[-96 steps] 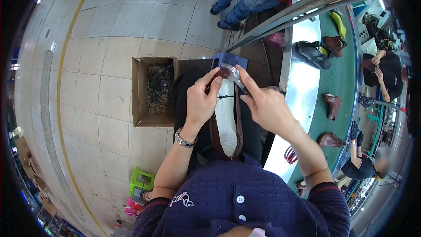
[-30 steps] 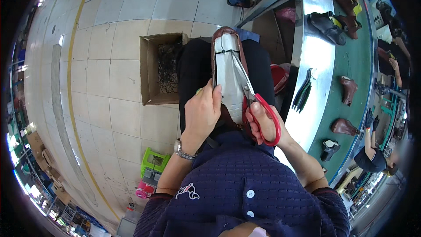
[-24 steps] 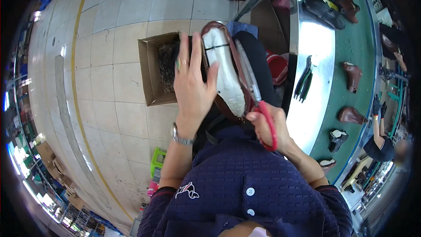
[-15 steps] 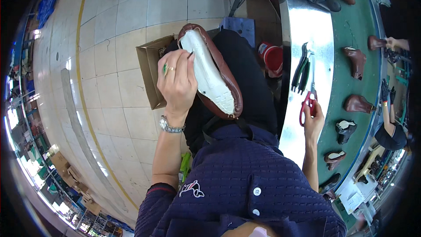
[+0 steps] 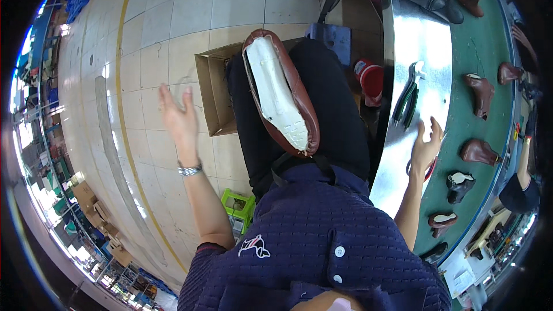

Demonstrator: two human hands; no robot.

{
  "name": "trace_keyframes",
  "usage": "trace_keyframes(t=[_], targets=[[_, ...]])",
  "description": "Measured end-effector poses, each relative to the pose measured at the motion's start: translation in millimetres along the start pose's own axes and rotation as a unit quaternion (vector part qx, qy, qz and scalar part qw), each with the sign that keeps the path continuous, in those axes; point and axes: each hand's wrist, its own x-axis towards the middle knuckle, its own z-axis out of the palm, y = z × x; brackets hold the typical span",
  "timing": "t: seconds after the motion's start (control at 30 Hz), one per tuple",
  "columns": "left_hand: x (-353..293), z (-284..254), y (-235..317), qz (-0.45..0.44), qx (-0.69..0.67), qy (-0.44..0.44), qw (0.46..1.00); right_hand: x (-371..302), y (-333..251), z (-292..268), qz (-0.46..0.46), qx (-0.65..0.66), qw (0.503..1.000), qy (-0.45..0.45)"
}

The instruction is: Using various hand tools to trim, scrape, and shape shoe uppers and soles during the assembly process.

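Note:
A brown leather shoe upper on a last [image 5: 303,102] lies sole-up across my thighs, its pale insole board [image 5: 275,93] facing up and its leather edge folded around it. Neither hand touches it. My left hand [image 5: 181,124] is held out to the left over the floor, slightly blurred, fingers spread and nothing seen in it. Over the right edge of the metal bench top, my right hand [image 5: 427,148] is open, thumb and fingers apart. Red scissor handles [image 5: 431,170] show beside and beneath its wrist; the blades are hidden. Pincers with dark green handles [image 5: 408,101] lie just beyond that hand.
An open cardboard box [image 5: 216,95] stands left of my legs. Right of them are a red bucket [image 5: 370,78] and the metal bench [image 5: 403,164]. Several shoe pieces, including a brown upper [image 5: 480,93], sit on the green conveyor [image 5: 455,109]. A green plastic stool [image 5: 239,203] is near my left elbow.
My left hand has left the insole and swung out left, its fingers spreading. The right hand has let go of the red scissors, which now lie partly under it. The shoe stays on my lap.

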Motion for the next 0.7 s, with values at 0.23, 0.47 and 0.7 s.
trace_keyframes(t=[0.23,0.47,0.7], targets=[[-46.4,3.5,156.6,0.356,-0.054,-0.057,0.931,51.2,-43.2,49.9,0.019,-0.126,0.989,-0.073],[41.3,30.5,221.0,0.417,-0.220,-0.311,0.825,65.3,-48.2,11.9,0.238,0.359,0.867,-0.250],[103.4,67.3,232.9,0.388,-0.248,-0.290,0.839,60.8,-142.0,-46.6,0.168,0.395,0.802,-0.415]])
